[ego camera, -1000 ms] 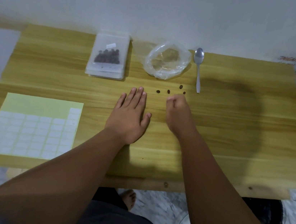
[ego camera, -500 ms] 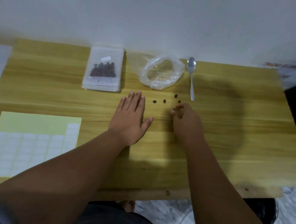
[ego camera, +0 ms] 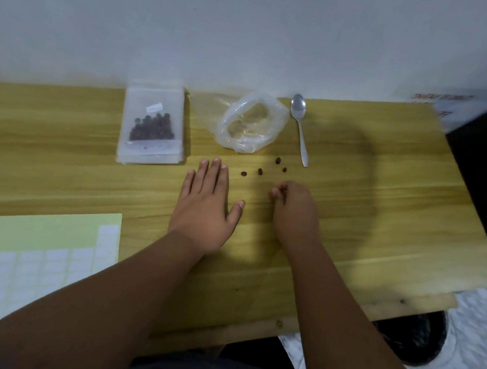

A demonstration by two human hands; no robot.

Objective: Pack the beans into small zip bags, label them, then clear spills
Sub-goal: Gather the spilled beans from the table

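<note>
Four loose beans [ego camera: 260, 171] lie on the table [ego camera: 388, 203], just beyond my right hand [ego camera: 294, 212], its fingers [ego camera: 275, 193] curled together; I cannot tell whether they pinch anything. My left hand [ego camera: 205, 207] lies flat, outstretched, left of them, and the filled zip bag [ego camera: 152, 124] is farther left.

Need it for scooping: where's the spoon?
Head view: the spoon lies near the table's far edge, just right of the clear plastic bag, beyond the spilled beans.

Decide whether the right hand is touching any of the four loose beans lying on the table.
Apart. The head view shows bare table between the curled fingers of the right hand and the nearest loose bean; the other three lie farther off.
</note>
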